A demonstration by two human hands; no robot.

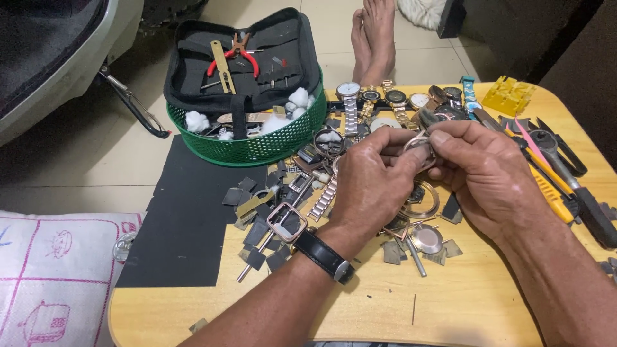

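Hands meet over the middle of the yellow wooden surface (463, 302), and between them we hold a small round metal watch case (421, 149), raised clear of the clutter below. Our left hand (369, 180) is closed around its left edge with thumb and forefinger pinched on the rim; our right hand (479, 170) is curled on the right side, fingertips pressed to the same ring, so neither is open. Whether anything has been fitted or removed from the case we cannot tell, since the fingers cover most of it. Judging by what lies about, the work looks well in hand but far from finished: loose rings (421, 200), a round case back (427, 238), a square watch frame (286, 222) and scattered dark scraps sit near us, unassembled. Farther off, a row of complete wristwatches (385, 99) lies along the far edge. Screwdrivers and cutters (559, 173) rest untouched at the right. A green basket (257, 144) with an open tool pouch (244, 58) and red pliers (234, 58) stands far left, beside a black mat (183, 218).
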